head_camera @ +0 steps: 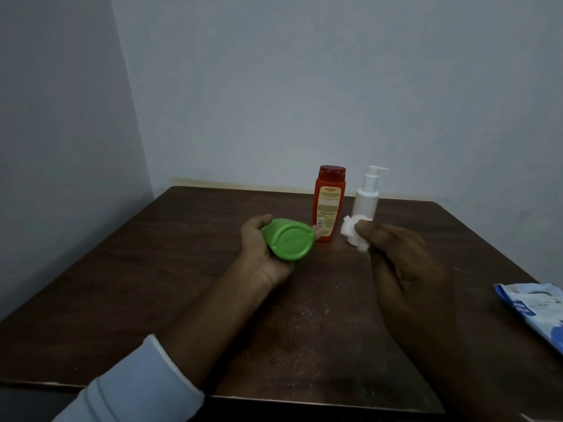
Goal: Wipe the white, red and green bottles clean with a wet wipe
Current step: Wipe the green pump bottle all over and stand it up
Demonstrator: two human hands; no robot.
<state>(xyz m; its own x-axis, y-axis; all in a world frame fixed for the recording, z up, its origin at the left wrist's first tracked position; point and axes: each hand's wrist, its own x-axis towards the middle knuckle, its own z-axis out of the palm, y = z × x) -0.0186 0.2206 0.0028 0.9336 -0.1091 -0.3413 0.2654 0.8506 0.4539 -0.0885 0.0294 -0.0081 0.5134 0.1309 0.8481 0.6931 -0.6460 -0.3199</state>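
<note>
My left hand (259, 248) grips the green bottle (289, 240) tipped on its side, its flat base turned toward me, above the middle of the dark wooden table (152, 284). A bunched white wet wipe (353, 231) is pinched in the fingers of my right hand (405, 269), a short gap to the right of the green bottle and not touching it. Behind my hands the red bottle (329, 202) stands upright with its label facing me. The white pump bottle (367, 196) is upright just to its right, its lower part hidden by the wipe.
A blue and white wipes packet (536, 312) lies at the table's right edge. Pale walls close in behind and on the left. White specks dot the tabletop near the front edge.
</note>
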